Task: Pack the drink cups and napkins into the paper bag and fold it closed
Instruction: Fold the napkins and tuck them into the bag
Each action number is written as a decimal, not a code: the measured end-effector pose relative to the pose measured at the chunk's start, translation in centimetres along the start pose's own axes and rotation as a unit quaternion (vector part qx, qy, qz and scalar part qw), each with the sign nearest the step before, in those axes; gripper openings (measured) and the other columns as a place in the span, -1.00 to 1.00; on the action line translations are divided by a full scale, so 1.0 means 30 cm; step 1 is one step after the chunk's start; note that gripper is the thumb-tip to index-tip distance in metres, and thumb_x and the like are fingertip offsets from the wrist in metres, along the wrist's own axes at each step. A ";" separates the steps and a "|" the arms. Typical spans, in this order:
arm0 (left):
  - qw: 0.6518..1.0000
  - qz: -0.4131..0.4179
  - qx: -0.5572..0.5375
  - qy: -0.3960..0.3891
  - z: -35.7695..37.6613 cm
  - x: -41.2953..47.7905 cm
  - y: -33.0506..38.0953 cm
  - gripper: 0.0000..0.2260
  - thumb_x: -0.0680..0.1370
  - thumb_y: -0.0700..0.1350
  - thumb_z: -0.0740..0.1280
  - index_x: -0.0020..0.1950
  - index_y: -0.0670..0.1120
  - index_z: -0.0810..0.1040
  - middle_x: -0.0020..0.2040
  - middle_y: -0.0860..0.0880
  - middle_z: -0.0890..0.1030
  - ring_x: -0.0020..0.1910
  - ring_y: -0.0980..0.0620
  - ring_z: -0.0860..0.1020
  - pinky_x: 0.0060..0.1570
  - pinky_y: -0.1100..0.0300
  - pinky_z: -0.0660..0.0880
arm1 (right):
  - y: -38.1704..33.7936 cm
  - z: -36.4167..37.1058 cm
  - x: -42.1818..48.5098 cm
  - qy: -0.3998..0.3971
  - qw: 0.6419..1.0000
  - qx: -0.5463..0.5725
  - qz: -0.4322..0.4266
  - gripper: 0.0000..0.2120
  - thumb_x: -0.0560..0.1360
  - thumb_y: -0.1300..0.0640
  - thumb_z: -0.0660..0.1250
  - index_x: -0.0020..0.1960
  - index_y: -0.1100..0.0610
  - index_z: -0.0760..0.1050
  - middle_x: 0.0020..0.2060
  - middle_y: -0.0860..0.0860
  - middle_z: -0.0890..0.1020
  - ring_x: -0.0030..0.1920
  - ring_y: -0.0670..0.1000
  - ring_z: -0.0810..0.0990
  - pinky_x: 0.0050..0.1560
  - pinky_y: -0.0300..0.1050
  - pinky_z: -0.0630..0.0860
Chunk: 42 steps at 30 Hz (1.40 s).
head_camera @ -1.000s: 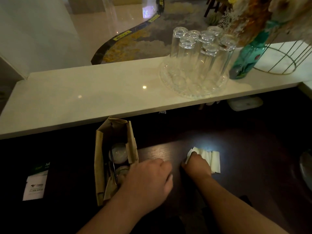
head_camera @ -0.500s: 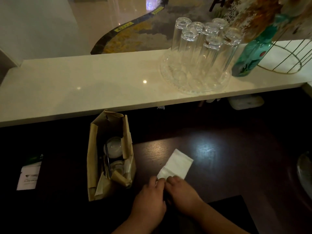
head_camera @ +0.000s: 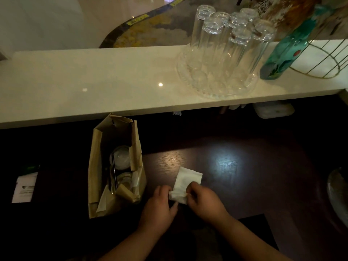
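Paper bag (head_camera: 94, 178): brown, standing open on the dark worktop (head_camera: 244, 185) towards its left side, just in front of the pale raised ledge (head_camera: 94, 81). Mouth unfolded, top flaps loose and creased.

Drink cups: two, both inside the bag. Far cup (head_camera: 121, 157) shows a pale domed lid; near cup (head_camera: 124, 180) sits lower, partly hidden by a bag flap. A dark thin rod, probably a straw (head_camera: 114, 172), runs between them. Judged packed.

Napkin (head_camera: 185, 182): white, folded flat, on the worktop to the right of the bag, near the front edge, apart from the bag. Not yet packed.

Left hand (head_camera: 160, 206): fingertips pinching the napkin's near left corner.

Right hand (head_camera: 203, 200): thumb and fingers closed on the napkin's near right edge. Both hands together on the one napkin, seemingly folding or lifting it; which one cannot be told.

Further paper: a pale sheet (head_camera: 104, 202) lodged in the bag's near end; whether it is a napkin cannot be told in this light.

Progress, judged: cups done; napkin step in hand.

Outstanding: napkin into the bag mouth beside the cups, then the top flaps drawn together and folded down.

Not part of the task: upturned glasses (head_camera: 226, 44) on a clear tray on the ledge; teal bottle (head_camera: 286, 53) beside them; printed card (head_camera: 24, 189) at the worktop's left edge.
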<state>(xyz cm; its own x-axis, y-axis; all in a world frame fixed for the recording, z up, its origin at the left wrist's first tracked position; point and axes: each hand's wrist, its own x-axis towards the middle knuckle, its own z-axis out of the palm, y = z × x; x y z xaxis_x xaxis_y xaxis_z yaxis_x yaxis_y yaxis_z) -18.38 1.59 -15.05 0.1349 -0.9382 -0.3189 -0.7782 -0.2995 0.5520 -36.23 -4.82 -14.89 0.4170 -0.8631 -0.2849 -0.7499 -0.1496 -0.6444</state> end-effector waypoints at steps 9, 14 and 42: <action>0.957 0.178 0.209 -0.092 0.025 0.072 0.064 -0.54 0.64 -0.01 0.23 0.55 -0.05 0.38 0.59 -0.08 0.32 0.54 -0.11 0.27 0.53 -0.04 0.22 | 0.031 -0.119 0.225 0.057 0.994 0.000 0.089 -0.94 0.43 0.09 0.28 -0.10 -0.03 0.48 -0.25 -0.06 0.62 -0.24 -0.02 0.59 -0.25 -0.01 0.56; 0.944 0.152 0.262 -0.128 0.038 0.107 0.089 -0.46 0.68 -0.01 0.23 0.64 -0.08 0.23 0.68 -0.11 0.17 0.62 -0.15 0.15 0.62 -0.12 0.01 | 0.058 -0.139 0.208 0.114 0.983 -0.144 -0.005 -0.73 0.42 0.08 0.36 0.10 0.11 0.51 -0.02 0.08 0.58 -0.02 0.14 0.53 -0.11 0.00 0.49; 0.989 0.069 0.124 -0.033 -0.010 0.129 0.092 -0.68 0.61 0.06 0.32 0.34 0.02 0.46 0.30 -0.04 0.46 0.18 -0.08 0.56 0.05 0.03 0.57 | 0.075 -0.082 0.099 0.059 0.990 -0.122 0.038 -0.85 0.47 0.03 0.31 -0.02 0.09 0.49 -0.06 0.09 0.57 -0.06 0.12 0.54 -0.15 0.00 0.49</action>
<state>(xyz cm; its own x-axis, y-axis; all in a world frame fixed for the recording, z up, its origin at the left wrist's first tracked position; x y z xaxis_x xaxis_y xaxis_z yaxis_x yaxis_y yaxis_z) -19.82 -2.91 -14.51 -0.0171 -0.9512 -0.3080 -0.9144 -0.1097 0.3897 -37.94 -8.90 -15.45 0.3019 -0.9246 -0.2324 -0.8849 -0.1811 -0.4292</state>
